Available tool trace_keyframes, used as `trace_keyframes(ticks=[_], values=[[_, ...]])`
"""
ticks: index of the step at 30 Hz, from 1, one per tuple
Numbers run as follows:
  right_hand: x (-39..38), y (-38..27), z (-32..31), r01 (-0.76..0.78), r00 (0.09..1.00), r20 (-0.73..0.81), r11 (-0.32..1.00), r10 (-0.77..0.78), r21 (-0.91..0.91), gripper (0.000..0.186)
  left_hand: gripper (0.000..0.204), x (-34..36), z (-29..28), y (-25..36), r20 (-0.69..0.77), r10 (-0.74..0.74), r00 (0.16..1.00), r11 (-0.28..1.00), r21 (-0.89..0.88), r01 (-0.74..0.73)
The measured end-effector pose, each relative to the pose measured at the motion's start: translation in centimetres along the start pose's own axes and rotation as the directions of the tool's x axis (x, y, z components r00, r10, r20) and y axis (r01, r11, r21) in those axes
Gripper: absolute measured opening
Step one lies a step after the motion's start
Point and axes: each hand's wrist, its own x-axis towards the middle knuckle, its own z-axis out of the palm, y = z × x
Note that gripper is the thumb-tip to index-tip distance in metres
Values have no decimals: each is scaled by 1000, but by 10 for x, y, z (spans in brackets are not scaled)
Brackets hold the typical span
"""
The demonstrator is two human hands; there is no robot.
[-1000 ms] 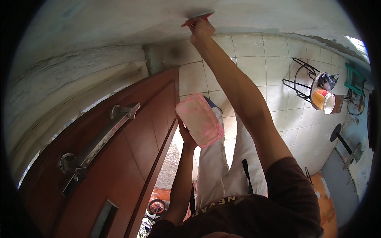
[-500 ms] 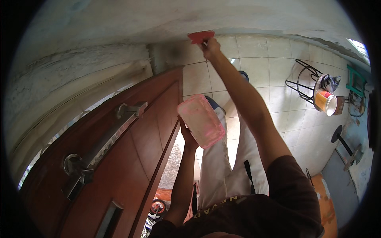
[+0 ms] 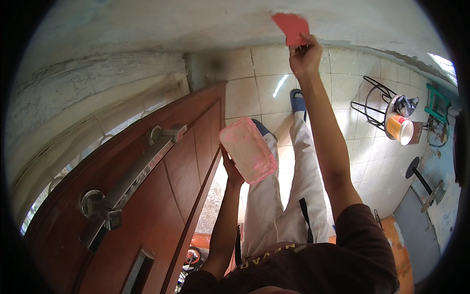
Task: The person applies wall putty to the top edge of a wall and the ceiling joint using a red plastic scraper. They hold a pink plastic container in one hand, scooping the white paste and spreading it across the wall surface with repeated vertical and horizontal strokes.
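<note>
My right hand (image 3: pixel 305 56) is raised in front of me, its fingers closed round a flat red putty scraper (image 3: pixel 293 28). The scraper's wide edge lies at the pale plastered wall (image 3: pixel 196 27). Lower and to the left, my left hand (image 3: pixel 232 166) holds a pinkish rectangular plastic tub (image 3: pixel 248 151) from its left side. Whitish paste smears cover the tub's inside, and its rim is pink. The fingers under the tub are hidden.
A brown wooden door (image 3: pixel 181 161) with a long metal handle (image 3: pixel 142 171) stands close on my left. To the right, a round stool (image 3: pixel 390 117) carries an orange-and-white bucket (image 3: pixel 400 128) and a dark plastic bag (image 3: pixel 406 105). Pale tiles (image 3: pixel 342 93) cover the floor.
My right hand has moved the scraper to the right and higher up the wall, and more of its red face now shows. The left hand and the tub have barely moved.
</note>
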Motion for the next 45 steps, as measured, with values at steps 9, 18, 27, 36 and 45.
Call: trace_keyframes(ticks=[9, 18, 27, 36, 45], values=[[55, 99, -2, 125, 978, -124, 944, -170, -304, 10, 77, 12, -25, -12, 133, -61, 989, 976, -202, 87], [-86, 117, 92, 128, 974, 227, 887, -28, -443, 23, 78, 3, -21, -4, 80, -59, 995, 984, -164, 72], [20, 147, -18, -169, 975, -174, 971, 139, -172, 18, 78, 9, -22, -6, 133, -80, 988, 976, -191, 105], [-31, 160, 104, 62, 997, 55, 963, -49, -264, 18, 81, 0, -37, 6, 136, -93, 986, 971, -208, 121], [30, 133, -21, -320, 943, -8, 903, 332, -285, 24, 81, 8, -12, 0, 233, -128, 964, 952, -244, 186]])
